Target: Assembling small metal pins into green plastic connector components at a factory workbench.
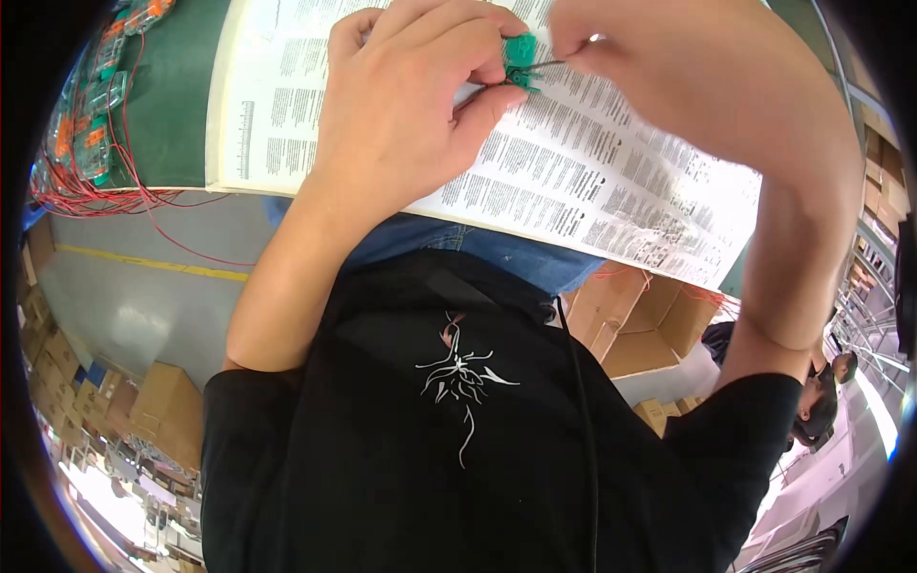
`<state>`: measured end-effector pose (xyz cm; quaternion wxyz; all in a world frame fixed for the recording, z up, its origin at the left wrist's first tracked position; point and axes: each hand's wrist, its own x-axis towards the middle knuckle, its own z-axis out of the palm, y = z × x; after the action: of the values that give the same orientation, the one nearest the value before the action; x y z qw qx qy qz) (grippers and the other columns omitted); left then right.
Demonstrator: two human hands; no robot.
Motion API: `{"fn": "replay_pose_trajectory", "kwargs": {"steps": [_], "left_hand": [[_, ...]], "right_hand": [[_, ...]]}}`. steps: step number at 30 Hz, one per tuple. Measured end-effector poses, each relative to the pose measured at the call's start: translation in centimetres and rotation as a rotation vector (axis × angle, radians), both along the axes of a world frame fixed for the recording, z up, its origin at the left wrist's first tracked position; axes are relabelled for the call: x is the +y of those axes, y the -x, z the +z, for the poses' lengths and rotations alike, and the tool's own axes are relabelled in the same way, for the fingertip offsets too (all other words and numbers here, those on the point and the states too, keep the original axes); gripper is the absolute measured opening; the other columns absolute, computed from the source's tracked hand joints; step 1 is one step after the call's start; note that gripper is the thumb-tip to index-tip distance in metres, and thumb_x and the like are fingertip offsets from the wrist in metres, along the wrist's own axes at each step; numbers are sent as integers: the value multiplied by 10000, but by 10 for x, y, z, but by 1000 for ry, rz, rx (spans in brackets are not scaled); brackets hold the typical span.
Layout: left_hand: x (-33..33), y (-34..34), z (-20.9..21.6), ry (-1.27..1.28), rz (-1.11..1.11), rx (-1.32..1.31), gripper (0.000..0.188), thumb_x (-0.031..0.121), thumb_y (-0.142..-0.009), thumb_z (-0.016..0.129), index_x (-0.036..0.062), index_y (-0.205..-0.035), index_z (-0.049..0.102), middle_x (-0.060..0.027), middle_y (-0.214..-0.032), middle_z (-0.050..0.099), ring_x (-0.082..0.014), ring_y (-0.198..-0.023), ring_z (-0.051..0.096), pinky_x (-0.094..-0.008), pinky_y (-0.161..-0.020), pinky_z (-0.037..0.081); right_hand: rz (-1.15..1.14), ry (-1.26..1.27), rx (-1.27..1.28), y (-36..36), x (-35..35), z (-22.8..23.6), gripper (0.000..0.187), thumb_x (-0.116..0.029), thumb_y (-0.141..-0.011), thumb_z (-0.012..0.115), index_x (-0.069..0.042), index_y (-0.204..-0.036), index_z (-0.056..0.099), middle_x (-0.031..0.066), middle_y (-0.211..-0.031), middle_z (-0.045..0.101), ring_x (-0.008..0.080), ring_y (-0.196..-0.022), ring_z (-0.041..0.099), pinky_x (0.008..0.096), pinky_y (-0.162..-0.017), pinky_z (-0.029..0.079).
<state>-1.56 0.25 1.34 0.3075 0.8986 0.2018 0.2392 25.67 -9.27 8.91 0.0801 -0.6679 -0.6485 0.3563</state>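
My left hand (406, 105) is closed, its thumb and fingertips pinching a small green part (522, 50) over a printed paper sheet (535, 181). A thin dark wire-like piece (546, 65) runs from the green part toward my right hand (640, 72). That hand's thumb and fingers are pressed together at the end of the dark piece, just right of the green part. The right hand is slightly smeared by motion, and its fingertips are partly cut off by the top edge.
Clear plastic pieces with orange and green parts (93, 143) lie at the left on the green tabletop (172, 86). Loose red wires (105, 198) hang over its near edge. An open cardboard box (659, 329) stands below at the right, with another person (817, 406) beyond.
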Motion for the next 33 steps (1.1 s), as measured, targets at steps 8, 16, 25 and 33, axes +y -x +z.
{"fn": "replay_pose_trajectory", "kwargs": {"steps": [8, 16, 25, 33], "left_hand": [[4, 4, 4, 77, -5, 116, 211, 125, -766, 799, 122, -838, 600, -6, -1198, 716, -229, -1092, 604, -408, -927, 344], [5, -11, -13, 19, -77, -272, 215, 131, -763, 803, 122, -816, 595, -13, -1194, 718, -238, -1089, 602, -408, -926, 343], [1, 7, -21, -53, 28, 17, 158, 159, -805, 804, 130, -876, 665, 46, -1014, 704, -196, -1036, 615, -403, -921, 363], [1, 10, -20, -62, -12, 24, 210, 176, -833, 788, 122, -1025, 721, -15, -1157, 715, -264, -1177, 579, -438, -1066, 330]], "right_hand": [[5, -92, 69, 52, -2, -21, 127, -46, -960, 693, 10, -1066, 736, 101, -896, 736, 162, -782, 684, 287, -710, 528], [79, -123, -127, 54, -6, -11, 143, -62, -945, 721, -8, -1075, 745, 73, -882, 733, 146, -778, 669, 281, -693, 512], [362, 397, -761, 120, 55, 43, 106, -130, -900, 694, -58, -949, 754, 157, -856, 750, 232, -797, 729, 372, -671, 556], [-178, -500, 10, 84, -14, -34, 218, -79, -839, 825, -45, -1046, 764, 26, -943, 722, 131, -776, 665, 268, -664, 500]]}}
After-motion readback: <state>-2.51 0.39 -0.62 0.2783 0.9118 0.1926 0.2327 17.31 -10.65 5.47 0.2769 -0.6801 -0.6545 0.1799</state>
